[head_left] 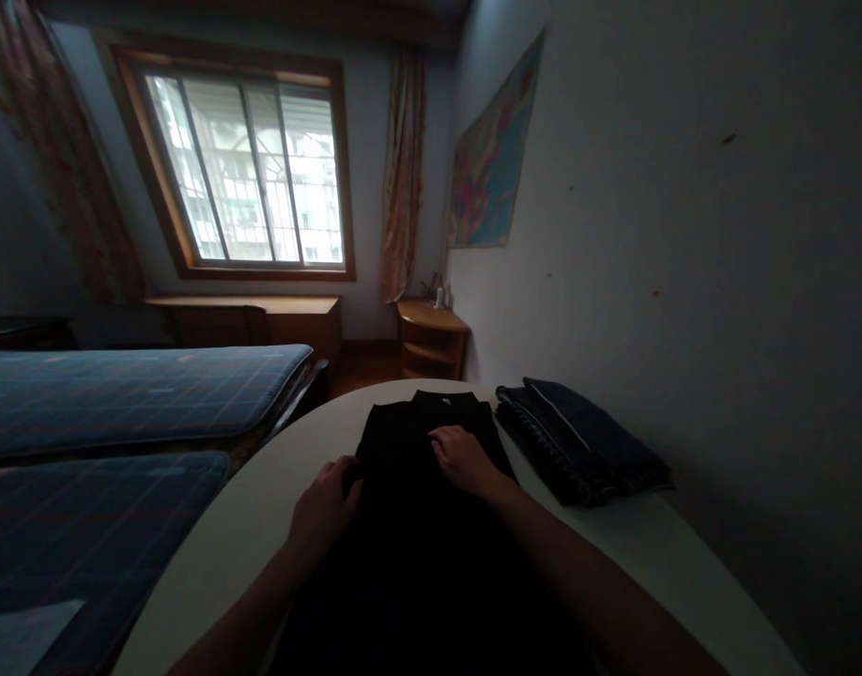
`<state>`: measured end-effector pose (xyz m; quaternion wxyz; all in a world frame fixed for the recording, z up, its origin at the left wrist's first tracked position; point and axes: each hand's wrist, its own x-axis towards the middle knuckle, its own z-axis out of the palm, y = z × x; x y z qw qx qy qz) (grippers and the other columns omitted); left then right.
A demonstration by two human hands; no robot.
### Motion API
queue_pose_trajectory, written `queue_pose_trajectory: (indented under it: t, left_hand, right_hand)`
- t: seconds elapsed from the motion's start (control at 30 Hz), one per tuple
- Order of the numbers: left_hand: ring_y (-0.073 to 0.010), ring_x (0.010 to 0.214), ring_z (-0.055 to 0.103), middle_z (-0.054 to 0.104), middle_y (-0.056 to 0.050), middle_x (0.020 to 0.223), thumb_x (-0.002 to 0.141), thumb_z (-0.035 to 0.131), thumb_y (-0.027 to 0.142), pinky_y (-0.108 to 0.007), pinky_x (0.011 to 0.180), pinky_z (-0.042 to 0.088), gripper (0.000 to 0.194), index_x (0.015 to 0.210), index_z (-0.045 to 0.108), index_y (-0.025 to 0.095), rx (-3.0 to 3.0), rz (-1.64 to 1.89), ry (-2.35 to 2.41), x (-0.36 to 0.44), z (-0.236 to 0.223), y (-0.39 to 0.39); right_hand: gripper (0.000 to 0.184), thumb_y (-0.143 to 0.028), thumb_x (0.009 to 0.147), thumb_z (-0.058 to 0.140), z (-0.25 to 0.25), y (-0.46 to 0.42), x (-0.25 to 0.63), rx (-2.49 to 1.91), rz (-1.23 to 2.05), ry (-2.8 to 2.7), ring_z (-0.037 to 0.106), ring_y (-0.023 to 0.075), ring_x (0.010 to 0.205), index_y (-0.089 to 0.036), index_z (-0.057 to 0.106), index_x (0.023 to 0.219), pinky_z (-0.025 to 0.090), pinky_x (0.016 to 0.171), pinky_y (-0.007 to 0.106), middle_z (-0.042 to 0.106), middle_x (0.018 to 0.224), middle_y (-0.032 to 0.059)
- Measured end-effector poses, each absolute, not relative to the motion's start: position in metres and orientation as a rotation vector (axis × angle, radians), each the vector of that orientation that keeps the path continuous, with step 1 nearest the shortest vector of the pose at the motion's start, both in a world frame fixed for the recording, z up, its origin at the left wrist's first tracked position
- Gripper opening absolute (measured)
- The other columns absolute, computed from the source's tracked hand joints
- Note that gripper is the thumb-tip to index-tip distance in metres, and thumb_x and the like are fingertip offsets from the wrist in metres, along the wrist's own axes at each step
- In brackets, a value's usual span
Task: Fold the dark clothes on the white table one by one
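Observation:
A black garment [409,526] lies spread on a white round table [262,507], its collar end pointing away from me. My left hand [325,507] is closed on the garment's left edge, fingers curled around the fabric. My right hand [463,458] lies palm down on the upper middle of the garment, fingers stretched out flat toward the left. The room is dim, and the garment's folds are hard to make out.
A folded dark garment stack [578,441] lies on the table at the right, by the wall. Two blue plaid mattresses [121,394] stand at the left. A window [244,174], a wooden desk [262,319] and a corner shelf [431,338] are at the far end.

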<state>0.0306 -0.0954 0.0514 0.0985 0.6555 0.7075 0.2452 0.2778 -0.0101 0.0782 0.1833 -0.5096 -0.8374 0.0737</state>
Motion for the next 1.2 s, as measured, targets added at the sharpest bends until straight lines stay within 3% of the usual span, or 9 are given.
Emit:
queue_pose_trajectory:
  t: [0.17,0.3,0.4,0.5,0.67,0.77,0.87,1.07,1.2]
  left_hand:
    - [-0.0199,0.107,0.065,0.063,-0.006,0.125,0.093,0.052,0.016,-0.031,0.091,0.048,0.030,0.120,0.060,0.024,1.960,0.826,2.002,0.036,0.053,-0.098]
    - [-0.0195,0.103,0.066,0.064,-0.005,0.125,0.094,0.047,0.011,-0.031,0.091,0.049,0.033,0.121,0.060,0.023,2.025,0.866,1.954,0.043,0.058,-0.102]
    - [-0.0196,0.099,0.068,0.066,-0.004,0.122,0.094,0.045,0.010,-0.030,0.087,0.050,0.032,0.119,0.061,0.023,2.098,0.850,1.905,0.049,0.062,-0.106]
    - [-0.0185,0.098,0.068,0.068,-0.002,0.118,0.094,0.044,0.010,-0.029,0.087,0.050,0.031,0.114,0.062,0.025,2.170,0.861,1.806,0.054,0.064,-0.109]
    - [-0.0176,0.106,0.066,0.068,0.000,0.121,0.094,0.045,0.013,-0.030,0.096,0.050,0.027,0.108,0.063,0.027,2.272,0.890,1.576,0.063,0.065,-0.113]
    - [-0.0174,0.113,0.063,0.061,-0.001,0.132,0.091,0.046,0.011,-0.031,0.100,0.048,0.029,0.109,0.062,0.027,2.321,0.852,1.449,0.067,0.065,-0.117]
    - [-0.0179,0.111,0.063,0.053,-0.005,0.138,0.084,0.051,0.006,-0.029,0.095,0.050,0.040,0.118,0.055,0.026,2.320,0.758,1.501,0.070,0.066,-0.125]
    - [-0.0227,0.090,0.066,0.065,-0.006,0.099,0.081,0.048,0.003,-0.031,0.076,0.047,0.030,0.106,0.049,0.020,2.210,0.424,1.767,0.079,0.070,-0.140]
    - [-0.0185,0.083,0.064,0.065,-0.004,0.094,0.089,0.046,0.010,-0.029,0.075,0.045,0.014,0.091,0.049,0.023,2.186,0.614,1.654,0.089,0.076,-0.142]
  right_hand:
    - [0.029,-0.018,0.095,0.048,0.084,-0.017,0.241,-1.273,0.480,-2.231,0.062,0.0180,0.114,-0.019,0.069,0.115,0.041,0.101,0.027,0.070,0.120,0.0063]
    - [0.029,-0.029,0.095,0.050,0.089,-0.011,0.203,-1.354,0.623,-2.115,0.068,0.0195,0.102,-0.019,0.066,0.117,0.048,0.088,0.027,0.073,0.111,0.0070]
    - [0.047,-0.048,0.090,0.057,0.090,-0.003,0.184,-1.495,0.629,-2.077,0.070,0.0272,0.098,-0.015,0.061,0.123,0.051,0.082,0.034,0.074,0.106,0.0128]
    - [0.070,-0.061,0.080,0.065,0.093,0.005,0.174,-1.663,0.572,-2.054,0.067,0.0332,0.107,-0.015,0.054,0.131,0.051,0.085,0.039,0.071,0.114,0.0175]
    - [0.071,-0.041,0.072,0.078,0.093,0.018,0.173,-1.797,0.510,-2.052,0.067,0.0341,0.108,-0.016,0.050,0.133,0.052,0.085,0.040,0.070,0.116,0.0192]
    - [0.057,-0.028,0.077,0.072,0.086,0.026,0.181,-1.811,0.505,-2.012,0.067,0.0312,0.108,-0.016,0.054,0.130,0.051,0.088,0.038,0.070,0.116,0.0182]
    - [0.041,-0.028,0.085,0.064,0.077,0.034,0.193,-1.800,0.525,-1.952,0.065,0.0285,0.114,-0.016,0.060,0.124,0.050,0.092,0.035,0.070,0.117,0.0172]
    - [0.037,-0.028,0.090,0.058,0.059,0.048,0.211,-1.750,0.595,-1.833,0.063,0.0261,0.118,-0.012,0.062,0.124,0.048,0.097,0.031,0.068,0.123,0.0171]
    - [0.037,-0.023,0.091,0.056,0.055,0.055,0.219,-1.705,0.648,-1.758,0.063,0.0237,0.117,-0.009,0.061,0.125,0.046,0.099,0.030,0.067,0.126,0.0174]
